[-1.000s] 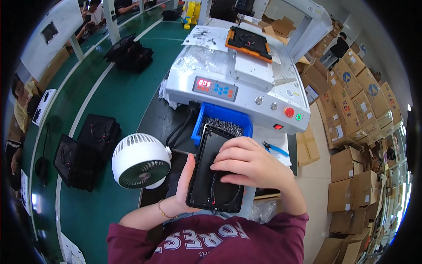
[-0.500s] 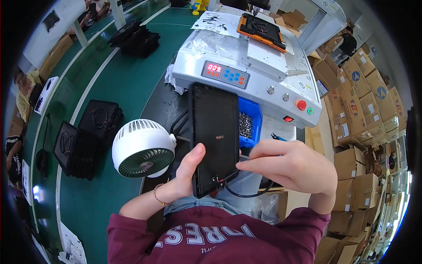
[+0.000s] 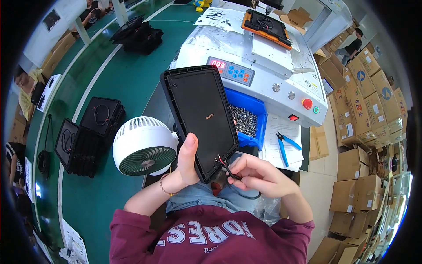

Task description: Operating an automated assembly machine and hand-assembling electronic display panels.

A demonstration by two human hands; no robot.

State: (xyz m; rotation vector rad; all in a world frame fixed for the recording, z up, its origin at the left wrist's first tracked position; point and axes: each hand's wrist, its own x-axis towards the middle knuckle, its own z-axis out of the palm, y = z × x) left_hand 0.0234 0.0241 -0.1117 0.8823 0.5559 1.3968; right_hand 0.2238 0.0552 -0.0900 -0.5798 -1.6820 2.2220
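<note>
My left hand [image 3: 188, 163] grips the left edge of a black rectangular plastic panel [image 3: 200, 112], thumb along its side. The panel is tilted, its top leaning left, with a raised rim and a small printed mark on its flat face. At its lower right corner, thin red and black wires run out into a black cable [image 3: 235, 177]. The fingers of my right hand [image 3: 263, 177] pinch this cable close to the corner. Just behind the panel, a blue bin [image 3: 259, 112] full of small metal parts [image 3: 245, 121] is partly covered by it.
A white fan [image 3: 143, 141] stands left of my left hand. Blue-handled cutters [image 3: 285, 147] lie on paper at right. Ahead is a white machine [image 3: 263, 83] bearing another panel in an orange fixture [image 3: 267, 37]. Stacked black panels [image 3: 94, 132] rest on the green surface. Cardboard boxes [image 3: 358, 189] line the right.
The panel has swung its top leftward and turned its face more toward me. My right hand has moved down and left, bringing the cable close to the corner. The cutters have come into full view.
</note>
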